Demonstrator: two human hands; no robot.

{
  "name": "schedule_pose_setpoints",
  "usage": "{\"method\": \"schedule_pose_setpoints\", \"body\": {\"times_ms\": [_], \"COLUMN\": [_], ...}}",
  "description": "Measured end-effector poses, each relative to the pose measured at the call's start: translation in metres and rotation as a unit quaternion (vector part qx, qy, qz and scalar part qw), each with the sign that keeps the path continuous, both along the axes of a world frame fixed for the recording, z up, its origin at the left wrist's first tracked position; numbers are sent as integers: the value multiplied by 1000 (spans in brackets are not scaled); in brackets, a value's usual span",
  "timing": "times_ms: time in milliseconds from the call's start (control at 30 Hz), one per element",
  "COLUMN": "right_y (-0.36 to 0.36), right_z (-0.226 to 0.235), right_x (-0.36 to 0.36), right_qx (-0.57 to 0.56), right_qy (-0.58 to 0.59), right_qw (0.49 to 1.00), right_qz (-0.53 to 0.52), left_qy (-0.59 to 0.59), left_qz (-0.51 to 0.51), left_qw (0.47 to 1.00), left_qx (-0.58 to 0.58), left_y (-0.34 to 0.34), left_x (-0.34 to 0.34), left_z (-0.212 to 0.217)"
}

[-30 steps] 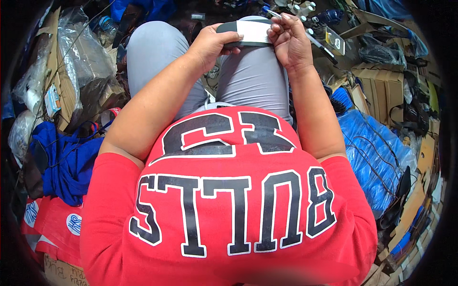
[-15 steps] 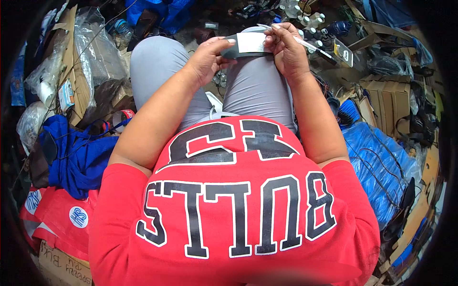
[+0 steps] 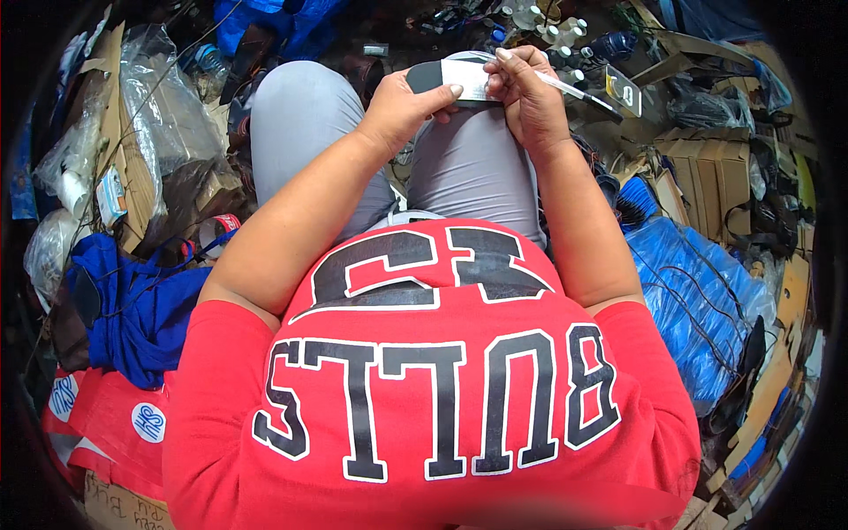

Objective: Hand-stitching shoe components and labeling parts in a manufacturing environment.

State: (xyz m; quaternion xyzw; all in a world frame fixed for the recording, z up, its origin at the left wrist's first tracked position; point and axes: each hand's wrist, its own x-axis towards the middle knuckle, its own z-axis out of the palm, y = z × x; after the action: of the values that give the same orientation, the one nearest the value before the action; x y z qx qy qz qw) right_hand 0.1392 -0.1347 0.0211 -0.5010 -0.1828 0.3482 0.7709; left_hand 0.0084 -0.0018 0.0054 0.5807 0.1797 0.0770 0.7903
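Note:
Above my right knee my left hand (image 3: 408, 108) is closed on a flat dark grey piece (image 3: 426, 78), its thumb lying across the lower edge of a white paper strip (image 3: 465, 79). The strip covers the right part of the dark piece. My right hand (image 3: 535, 102) pinches a slim, pen-like white tool (image 3: 560, 85) between thumb and fingers. Its dark end points down to the right, and its thin tip reaches left above the strip. Fingers of my right hand touch the strip's right edge. Too little of the tip shows to tell the tool's exact kind.
Several small bottles with white caps (image 3: 567, 35) stand beyond my right hand. Flattened cardboard (image 3: 707, 181) and blue plastic sheeting (image 3: 698, 305) lie at the right. Clear plastic bags (image 3: 172, 124), a blue cloth (image 3: 132, 296) and a red bag (image 3: 119, 424) crowd the left side.
My left hand has shifted slightly right, and its thumb has moved from the dark piece onto the white strip. The tool remains in my right hand, its tip tilted slightly lower.

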Motion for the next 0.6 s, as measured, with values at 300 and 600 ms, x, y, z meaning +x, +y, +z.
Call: {"method": "schedule_pose_setpoints", "body": {"times_ms": [300, 600], "right_y": [-7, -8], "right_z": [0, -1], "right_x": [8, 8], "right_qx": [52, 53], "right_qy": [102, 82], "right_qw": [993, 995], "right_qz": [-32, -3], "left_qy": [1, 11], "left_qz": [17, 7], "left_qw": [1000, 1000], "left_qx": [-8, 0], "left_y": [-5, -5], "left_x": [2, -2], "left_z": [-2, -3]}}
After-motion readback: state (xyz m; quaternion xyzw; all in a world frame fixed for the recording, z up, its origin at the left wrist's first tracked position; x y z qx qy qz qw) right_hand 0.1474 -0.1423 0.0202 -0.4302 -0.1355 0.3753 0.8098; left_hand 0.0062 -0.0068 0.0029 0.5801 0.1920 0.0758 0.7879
